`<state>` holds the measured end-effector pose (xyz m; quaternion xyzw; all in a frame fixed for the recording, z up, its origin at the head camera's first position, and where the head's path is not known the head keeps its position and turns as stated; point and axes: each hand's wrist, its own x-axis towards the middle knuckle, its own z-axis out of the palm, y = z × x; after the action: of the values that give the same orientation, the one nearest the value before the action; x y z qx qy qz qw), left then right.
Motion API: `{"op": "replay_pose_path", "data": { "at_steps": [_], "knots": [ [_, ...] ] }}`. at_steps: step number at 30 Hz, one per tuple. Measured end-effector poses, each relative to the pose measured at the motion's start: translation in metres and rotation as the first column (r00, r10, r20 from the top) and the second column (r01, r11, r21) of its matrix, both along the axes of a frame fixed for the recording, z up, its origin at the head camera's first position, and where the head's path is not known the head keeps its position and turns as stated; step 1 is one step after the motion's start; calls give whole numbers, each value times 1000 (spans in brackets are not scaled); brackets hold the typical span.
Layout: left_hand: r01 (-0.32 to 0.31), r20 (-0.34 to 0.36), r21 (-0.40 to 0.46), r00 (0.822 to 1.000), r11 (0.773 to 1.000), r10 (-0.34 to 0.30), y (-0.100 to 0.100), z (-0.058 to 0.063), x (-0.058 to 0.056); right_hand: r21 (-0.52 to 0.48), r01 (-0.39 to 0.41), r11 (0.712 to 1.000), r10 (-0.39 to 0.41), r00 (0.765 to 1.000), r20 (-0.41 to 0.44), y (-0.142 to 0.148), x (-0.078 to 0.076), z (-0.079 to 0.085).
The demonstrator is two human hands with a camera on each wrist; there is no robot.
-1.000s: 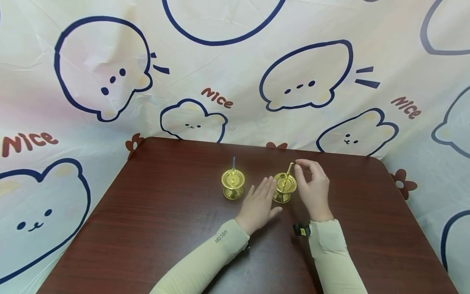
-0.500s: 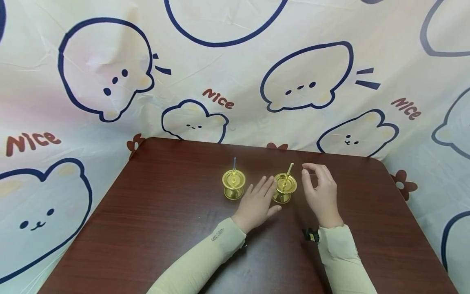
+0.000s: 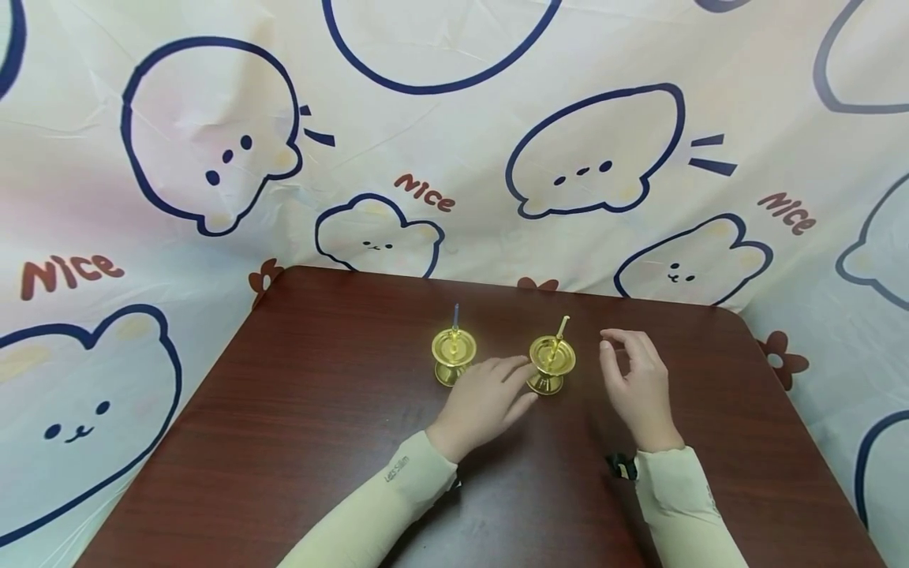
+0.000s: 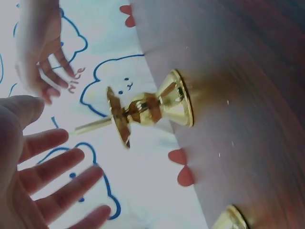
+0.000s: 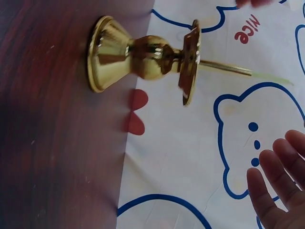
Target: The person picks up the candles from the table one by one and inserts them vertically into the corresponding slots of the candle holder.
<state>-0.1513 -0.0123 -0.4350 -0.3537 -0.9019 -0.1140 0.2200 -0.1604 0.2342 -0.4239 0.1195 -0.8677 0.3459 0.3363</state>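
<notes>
Two gold candle holders stand upright on the table. The right candle holder (image 3: 552, 356) carries a thin pale green candle (image 5: 271, 78), seen leaning slightly in the head view. The left candle holder (image 3: 454, 347) bears a blue candle (image 3: 456, 315). My left hand (image 3: 483, 404) hovers before and between the two holders, fingers spread; in the left wrist view its fingers (image 4: 62, 171) are apart from the nearer holder. Over to the right of the green candle is my right hand (image 3: 642, 390), loosely curved and holding nothing. Part of the left holder's base is hidden behind my left hand.
The dark brown wooden table (image 3: 341, 379) reaches back to a pale cloth (image 3: 469, 142) with blue bear outlines and red "Nice" lettering. Cloth also hangs along both sides.
My right hand has moved right and toward me, away from the green candle. My left hand has drawn back a little, its fingers lower and more bent. Both holders stay put.
</notes>
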Motion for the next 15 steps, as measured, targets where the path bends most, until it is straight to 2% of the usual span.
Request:
{"op": "replay_pose_path", "data": {
  "at_steps": [4,7,11,15],
  "knots": [
    [55,-90,89,995,994,-47,-15,3,2,16,3,1000,-3,1000,-5,6,1,-2],
    [71,-150,134,987,988,-50,-29,6,2,31,5,1000,-5,1000,-1,10,1,-3],
    [45,-212,206,977,978,0,-48,16,3,41,11,999,-12,1000,14,15,1,-4],
    [8,-243,295,968,956,67,-68,25,3,46,19,999,-20,999,36,19,2,-8]
  ]
}}
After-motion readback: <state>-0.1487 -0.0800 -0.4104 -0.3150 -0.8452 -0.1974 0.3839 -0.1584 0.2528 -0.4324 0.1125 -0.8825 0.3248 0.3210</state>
